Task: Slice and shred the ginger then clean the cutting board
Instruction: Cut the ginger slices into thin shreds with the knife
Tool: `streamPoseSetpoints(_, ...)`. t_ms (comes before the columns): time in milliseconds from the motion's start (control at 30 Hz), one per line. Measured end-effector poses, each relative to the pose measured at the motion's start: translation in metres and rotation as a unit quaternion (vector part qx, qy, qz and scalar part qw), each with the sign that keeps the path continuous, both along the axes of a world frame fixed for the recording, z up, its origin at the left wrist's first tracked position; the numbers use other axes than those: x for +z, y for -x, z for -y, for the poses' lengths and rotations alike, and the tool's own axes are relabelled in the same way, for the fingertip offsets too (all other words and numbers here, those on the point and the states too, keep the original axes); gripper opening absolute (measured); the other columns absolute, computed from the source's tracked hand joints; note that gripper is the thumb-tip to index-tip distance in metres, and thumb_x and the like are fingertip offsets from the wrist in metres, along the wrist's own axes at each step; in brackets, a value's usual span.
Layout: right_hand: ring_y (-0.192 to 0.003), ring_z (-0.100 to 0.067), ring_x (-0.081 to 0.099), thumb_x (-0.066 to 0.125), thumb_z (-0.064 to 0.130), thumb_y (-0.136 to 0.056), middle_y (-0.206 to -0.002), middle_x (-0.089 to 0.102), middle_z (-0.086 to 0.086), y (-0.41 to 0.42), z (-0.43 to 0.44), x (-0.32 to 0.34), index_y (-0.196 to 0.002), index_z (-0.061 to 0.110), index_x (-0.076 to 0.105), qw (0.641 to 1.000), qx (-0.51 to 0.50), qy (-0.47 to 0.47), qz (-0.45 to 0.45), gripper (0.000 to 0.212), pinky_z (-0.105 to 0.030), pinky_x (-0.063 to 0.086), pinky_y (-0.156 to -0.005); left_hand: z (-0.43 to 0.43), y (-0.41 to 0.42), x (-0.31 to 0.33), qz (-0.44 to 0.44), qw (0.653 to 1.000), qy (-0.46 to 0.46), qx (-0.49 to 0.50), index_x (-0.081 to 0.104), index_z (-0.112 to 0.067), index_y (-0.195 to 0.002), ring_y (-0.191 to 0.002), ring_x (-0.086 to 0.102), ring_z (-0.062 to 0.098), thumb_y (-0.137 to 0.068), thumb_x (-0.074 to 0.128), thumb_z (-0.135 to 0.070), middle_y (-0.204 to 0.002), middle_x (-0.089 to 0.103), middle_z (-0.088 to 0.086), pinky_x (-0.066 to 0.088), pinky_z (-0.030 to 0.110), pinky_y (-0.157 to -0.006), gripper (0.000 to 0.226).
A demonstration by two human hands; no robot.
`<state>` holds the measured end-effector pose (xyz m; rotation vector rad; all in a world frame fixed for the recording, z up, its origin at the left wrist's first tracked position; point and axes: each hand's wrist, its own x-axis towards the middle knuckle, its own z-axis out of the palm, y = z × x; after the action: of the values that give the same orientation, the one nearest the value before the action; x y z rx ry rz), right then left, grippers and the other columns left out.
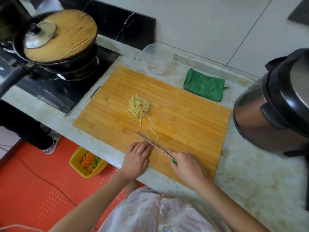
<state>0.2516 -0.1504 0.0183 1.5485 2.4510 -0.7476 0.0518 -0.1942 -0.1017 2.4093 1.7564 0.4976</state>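
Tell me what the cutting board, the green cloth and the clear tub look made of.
The cutting board looks like bamboo, matte: narrow glued strips, parallel grain. The cloth is a fuzzy textile, perhaps microfibre or terry: napped, softly folded. The tub seems thin glossy plastic: the counter shows through its walls.

Wall: pale tiles, far beyond the left hand.
Desk: pale mottled marble, stretching right of the right hand.
Floor: orange-red, textured, left of the left hand.
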Motion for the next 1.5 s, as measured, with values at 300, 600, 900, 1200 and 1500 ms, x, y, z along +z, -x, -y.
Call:
streamPoseSetpoints(300,-0.087,-0.026,0.066,0.046,0.028,-0.096,-0.096,0.068,-0.006,-0.001,0.012,-0.003,-0.136,0.035,0.042,1.0,-0.009,-0.024,0.001,0.041,-0.03,0.041,-0.061,0.001,-0.001,0.001,-0.005,0.999,-0.04,0.001,0.049,-0.007,-0.119,-0.103,0.048,0.025,-0.078,0.041,-0.021,-0.109,0.06,0.012,0.035,0.04,-0.095,0.044)
streamPoseSetpoints(600,-0.081,-0.025,0.066,0.048,0.027,-0.095,-0.092,0.069,-0.007,-0.002,0.015,-0.013,-0.139,0.033,0.042,0.999,-0.021,-0.028,-0.013,0.045,-0.029,0.038,-0.058,0.0,-0.001,0.001,0.0,0.999,-0.043,-0.002,0.047,-0.007,-0.121,-0.107,0.047,0.025,-0.077,0.041,-0.021,-0.119,0.043,0.007,0.033,0.039,-0.096,0.046)
streamPoseSetpoints(900,-0.081,-0.023,0.066,0.049,0.02,-0.095,-0.094,0.07,-0.006,-0.002,0.013,-0.017,-0.14,0.03,0.042,1.0,-0.022,-0.013,-0.018,0.047,-0.027,0.034,-0.057,0.0,0.0,0.002,-0.004,1.0,-0.018,-0.003,0.046,-0.008,-0.125,-0.111,0.047,0.025,-0.082,0.04,-0.021,-0.123,0.045,0.007,0.033,0.04,-0.097,0.045)
streamPoseSetpoints(1200,-0.09,-0.026,0.065,0.049,0.02,-0.096,-0.103,0.069,-0.006,0.004,0.014,-0.017,-0.142,0.028,0.04,0.999,-0.034,-0.004,-0.001,0.048,-0.028,0.034,-0.059,0.0,0.002,0.002,-0.01,1.0,0.002,0.0,0.047,-0.007,-0.125,-0.111,0.048,0.026,-0.081,0.04,-0.021,-0.119,0.055,0.011,0.035,0.04,-0.096,0.047)
streamPoseSetpoints(1500,-0.099,-0.033,0.062,0.05,0.016,-0.091,-0.102,0.069,-0.009,0.013,0.002,-0.022,-0.117,0.024,0.059,0.997,-0.065,0.039,-0.005,0.029,-0.035,0.048,-0.072,-0.002,0.002,0.007,0.013,0.999,0.047,0.003,0.047,-0.007,-0.133,-0.119,0.048,0.023,-0.083,0.038,-0.02,-0.13,0.055,0.011,0.034,0.039,-0.097,0.053)
